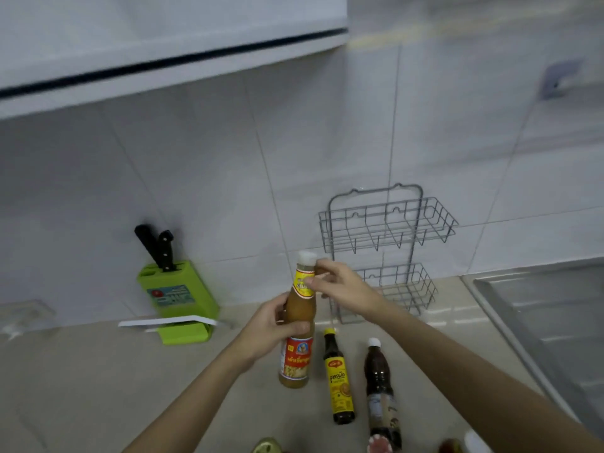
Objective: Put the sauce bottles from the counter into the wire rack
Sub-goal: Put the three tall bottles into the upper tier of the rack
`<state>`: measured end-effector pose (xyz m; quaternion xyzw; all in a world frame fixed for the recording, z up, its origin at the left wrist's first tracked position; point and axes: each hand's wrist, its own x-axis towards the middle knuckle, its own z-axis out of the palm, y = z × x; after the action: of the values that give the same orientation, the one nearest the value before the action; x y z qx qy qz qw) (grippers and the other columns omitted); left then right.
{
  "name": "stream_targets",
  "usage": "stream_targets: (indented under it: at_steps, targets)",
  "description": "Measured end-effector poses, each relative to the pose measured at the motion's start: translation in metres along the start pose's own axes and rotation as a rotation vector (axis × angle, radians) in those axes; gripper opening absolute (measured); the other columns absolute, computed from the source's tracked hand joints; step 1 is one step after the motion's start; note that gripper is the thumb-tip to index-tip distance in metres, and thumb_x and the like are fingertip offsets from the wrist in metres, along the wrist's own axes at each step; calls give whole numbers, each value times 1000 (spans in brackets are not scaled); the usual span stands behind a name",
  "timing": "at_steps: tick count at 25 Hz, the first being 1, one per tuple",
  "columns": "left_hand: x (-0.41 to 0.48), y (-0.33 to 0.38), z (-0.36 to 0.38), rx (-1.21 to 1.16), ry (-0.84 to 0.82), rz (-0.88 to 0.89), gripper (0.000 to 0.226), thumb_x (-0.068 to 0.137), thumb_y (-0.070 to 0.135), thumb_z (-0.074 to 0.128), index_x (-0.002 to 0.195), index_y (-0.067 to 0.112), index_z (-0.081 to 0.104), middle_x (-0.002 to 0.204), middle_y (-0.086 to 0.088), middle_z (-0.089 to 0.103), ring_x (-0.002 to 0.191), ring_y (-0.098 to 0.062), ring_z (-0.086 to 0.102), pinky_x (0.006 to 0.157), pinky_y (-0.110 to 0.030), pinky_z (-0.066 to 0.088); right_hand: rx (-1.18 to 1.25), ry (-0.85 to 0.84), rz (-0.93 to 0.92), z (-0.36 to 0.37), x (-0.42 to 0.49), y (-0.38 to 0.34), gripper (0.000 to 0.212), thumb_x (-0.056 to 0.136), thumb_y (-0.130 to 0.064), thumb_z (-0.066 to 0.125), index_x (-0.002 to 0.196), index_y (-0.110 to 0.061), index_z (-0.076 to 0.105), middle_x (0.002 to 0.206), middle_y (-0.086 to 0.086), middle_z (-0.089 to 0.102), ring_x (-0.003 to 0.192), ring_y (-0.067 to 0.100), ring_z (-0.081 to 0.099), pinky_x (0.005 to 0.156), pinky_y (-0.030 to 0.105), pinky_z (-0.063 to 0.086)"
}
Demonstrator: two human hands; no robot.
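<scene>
Now, both hands – left hand (266, 328), right hand (340, 286) – gripping orange sauce bottle (295, 351)

orange sauce bottle (298, 322) upright, held | two dark bottles (338, 377) standing | wire rack (389, 243) empty

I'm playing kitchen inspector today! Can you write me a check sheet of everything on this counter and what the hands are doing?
Surface: beige counter, looks dry and bare at the left.
Job's things: orange sauce bottle with a white cap, held up in both hands; dark bottle with yellow label and dark bottle with white cap standing on the counter; two-tier wire rack against the wall, both baskets empty.
Clutter: green knife block with two black-handled knives; more bottle tops at the bottom edge, too cut off to name.
Grippers: left hand wrapped around the bottle's body; right hand pinching its neck.
Cables: nothing seen.
Surroundings: white tiled wall, steel sink at the right, cabinet above.
</scene>
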<state>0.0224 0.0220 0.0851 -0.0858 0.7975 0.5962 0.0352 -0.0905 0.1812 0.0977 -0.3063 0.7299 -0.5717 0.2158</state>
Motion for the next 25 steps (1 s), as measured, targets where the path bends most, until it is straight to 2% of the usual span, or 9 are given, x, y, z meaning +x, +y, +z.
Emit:
stream_targets:
  at_steps: [3,5,9,12,14,16,18,21,25]
  targets:
    - [-6,45,12,-39,32,124,52,78,8,76,126,18,58,115,-3,71,102,-12,68,80,-18,54,141,40,-113,-22,0,-54,25,88,-24,66,111,-15,65,109,8,71,102,18,67,78,30,54]
    - [-6,71,21,-54,39,192,49,80,11,74,126,17,57,117,0,70,104,-9,67,80,-17,54,114,69,-170,-37,-4,-81,23,89,-19,65,111,-11,63,112,16,70,107,24,67,87,38,55]
    - [8,107,26,-201,27,255,33,93,13,56,126,17,57,124,2,67,112,-5,63,95,-21,50,-39,238,-310,-72,-10,-127,25,88,-23,66,111,-11,65,106,12,72,102,21,68,93,42,54]
    - [34,106,32,-350,185,201,33,100,20,36,128,23,54,142,2,53,134,-11,46,115,-34,33,-234,483,-399,-97,-6,-148,28,85,-35,67,108,-19,66,100,0,72,97,18,67,88,45,54]
    - [52,98,38,-349,289,106,44,102,35,29,142,22,40,155,0,36,143,-15,32,121,-38,22,-286,601,-428,-108,-2,-156,27,85,-37,66,106,-21,65,97,-3,71,94,17,65,84,41,54]
    - [70,94,45,-348,250,-41,63,98,54,23,152,22,21,162,2,20,148,-17,20,123,-42,13,-281,694,-426,-117,6,-159,26,86,-36,65,105,-18,64,97,-2,70,94,18,65,81,36,54]
    - [86,89,49,-386,174,-90,72,95,62,17,154,22,12,162,3,15,150,-17,16,124,-43,8,-261,763,-419,-124,15,-153,28,87,-35,65,106,-14,64,97,0,69,95,18,64,79,29,51]
    - [103,81,56,-478,163,-88,76,93,65,13,154,19,14,162,3,16,150,-13,15,124,-36,8,-252,726,-416,-121,28,-138,29,88,-34,64,109,-13,63,98,-1,69,96,15,63,80,27,52]
    - [115,66,59,-404,154,-113,79,88,72,7,154,30,13,162,9,14,150,-11,12,121,-37,5,-287,630,-398,-103,52,-109,27,88,-33,63,110,-17,63,98,-5,69,95,12,63,81,34,56]
